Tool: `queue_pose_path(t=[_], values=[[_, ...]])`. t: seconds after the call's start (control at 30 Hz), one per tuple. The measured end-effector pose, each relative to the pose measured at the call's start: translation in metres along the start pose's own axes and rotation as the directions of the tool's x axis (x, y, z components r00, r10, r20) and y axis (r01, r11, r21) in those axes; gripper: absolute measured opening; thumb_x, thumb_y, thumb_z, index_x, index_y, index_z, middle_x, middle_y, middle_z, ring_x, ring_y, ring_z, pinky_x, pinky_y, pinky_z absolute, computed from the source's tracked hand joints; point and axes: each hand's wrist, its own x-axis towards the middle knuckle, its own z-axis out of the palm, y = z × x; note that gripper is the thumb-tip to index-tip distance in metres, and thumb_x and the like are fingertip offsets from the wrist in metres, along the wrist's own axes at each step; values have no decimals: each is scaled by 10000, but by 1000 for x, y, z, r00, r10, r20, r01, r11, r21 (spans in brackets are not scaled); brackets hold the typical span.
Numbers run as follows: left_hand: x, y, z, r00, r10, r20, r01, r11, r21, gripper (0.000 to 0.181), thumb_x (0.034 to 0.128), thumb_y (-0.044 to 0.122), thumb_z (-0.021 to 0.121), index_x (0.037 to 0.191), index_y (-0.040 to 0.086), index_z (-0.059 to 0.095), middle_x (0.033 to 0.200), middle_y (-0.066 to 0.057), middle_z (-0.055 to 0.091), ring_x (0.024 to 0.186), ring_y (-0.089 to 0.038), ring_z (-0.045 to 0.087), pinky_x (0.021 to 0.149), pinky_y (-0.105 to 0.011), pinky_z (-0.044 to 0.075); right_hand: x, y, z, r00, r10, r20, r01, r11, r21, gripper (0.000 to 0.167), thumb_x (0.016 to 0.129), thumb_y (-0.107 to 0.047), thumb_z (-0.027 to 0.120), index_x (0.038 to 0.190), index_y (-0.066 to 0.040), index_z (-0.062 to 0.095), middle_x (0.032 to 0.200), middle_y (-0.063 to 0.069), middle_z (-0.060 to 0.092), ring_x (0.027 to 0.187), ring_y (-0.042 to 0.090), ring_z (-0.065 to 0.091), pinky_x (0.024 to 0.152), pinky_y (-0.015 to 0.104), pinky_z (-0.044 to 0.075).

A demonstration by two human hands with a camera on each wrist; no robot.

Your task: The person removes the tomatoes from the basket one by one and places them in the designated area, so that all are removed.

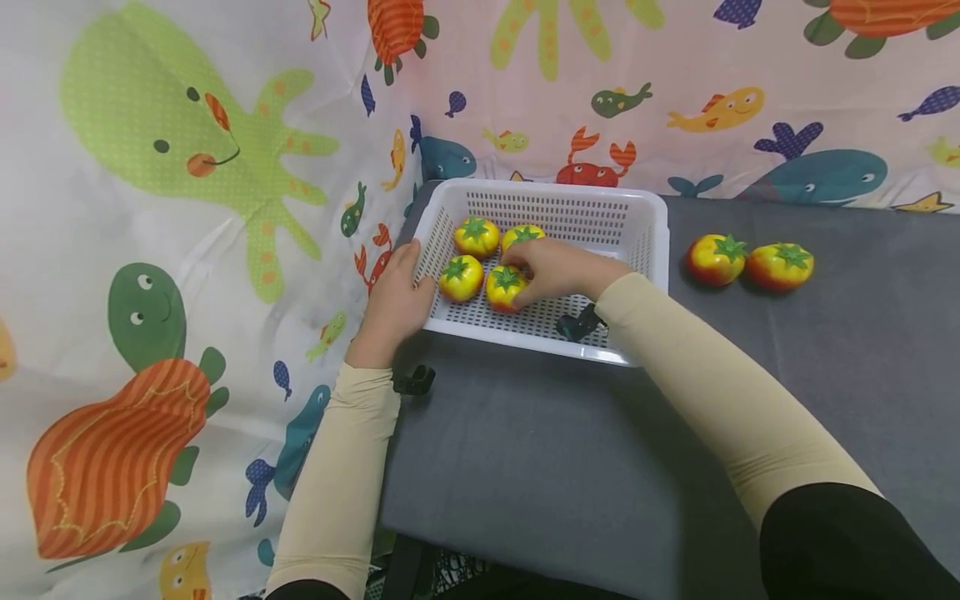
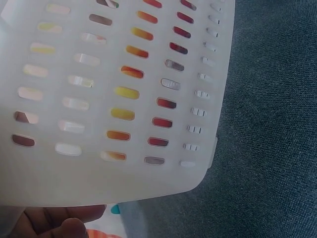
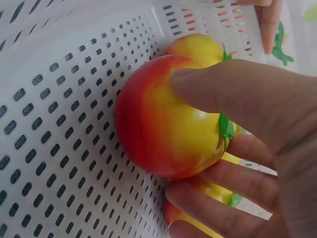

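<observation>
A white perforated plastic basket (image 1: pixel 528 339) stands on the table with several red-and-yellow tomatoes with green leafy tops in its left part. My right hand (image 1: pixel 567 268) reaches into it and grips the front tomato (image 1: pixel 502 289) there. In the right wrist view, the thumb lies along one side of that tomato (image 3: pixel 158 116) and the fingers curve round the other. Another tomato (image 1: pixel 461 278) lies just left of it, with tomatoes (image 1: pixel 477 237) behind. My left hand (image 1: pixel 397 302) holds the basket's left rim; its fingertips show beyond the basket wall (image 2: pixel 89 183) in the left wrist view.
Two more tomatoes (image 1: pixel 716 260) (image 1: pixel 780 267) lie side by side on the grey tablecloth (image 1: pixel 540 450), right of the basket. A curtain (image 1: pixel 247 267) printed with sea animals closes off the left and back sides. Small black devices are on both wrists.
</observation>
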Motion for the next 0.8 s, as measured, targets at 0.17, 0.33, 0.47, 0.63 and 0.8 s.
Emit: queue_pose_path(t=[0.17, 0.33, 0.47, 0.63, 0.8], values=[[1, 1, 1, 1000, 7, -2, -7, 1000, -2, 711, 1030, 282, 540, 1677, 146, 278, 1692, -62, 331, 1286, -336, 517, 1163, -530, 440, -5, 3, -1, 1000, 13, -15, -13, 1000, 20, 772, 828, -323, 897, 1503, -123, 579, 1424, 46, 630, 1273, 238, 574, 1170, 481, 440], [2, 0, 1, 1000, 13, -9, -13, 1000, 2, 708, 1031, 279, 531, 1677, 144, 277, 1691, -65, 330, 1298, -330, 507, 1173, -529, 427, -9, 7, -2, 999, 17, -36, -15, 998, 67, 817, 818, -322, 905, 1530, -128, 555, 1458, 46, 608, 1313, 250, 561, 1168, 496, 442], [1, 1, 1, 1000, 0, -4, 0, 1000, 0, 713, 1033, 289, 544, 1679, 156, 276, 1687, -60, 336, 1301, -323, 505, 1165, -532, 436, -13, 7, -2, 998, 44, -42, -40, 996, 80, 822, 819, -345, 900, 1541, -166, 549, 1475, 23, 595, 1338, 242, 543, 1174, 494, 435], [1, 2, 3, 1000, -3, 5, 3, 1000, -1, 718, 1035, 294, 549, 1682, 162, 266, 1684, -62, 340, 1317, -324, 501, 1158, -534, 444, -19, 5, -3, 997, 63, -52, -58, 994, 88, 767, 833, -345, 889, 1514, -179, 578, 1446, 35, 615, 1293, 253, 574, 1147, 507, 462], [2, 0, 4, 1000, 0, -14, 0, 1000, 20, 717, 1036, 294, 539, 1683, 161, 259, 1693, -68, 330, 1399, -327, 458, 1205, -546, 378, -23, 3, -5, 996, 58, -75, -52, 995, 82, 739, 837, -345, 884, 1494, -169, 597, 1408, 44, 642, 1244, 258, 601, 1122, 500, 485]])
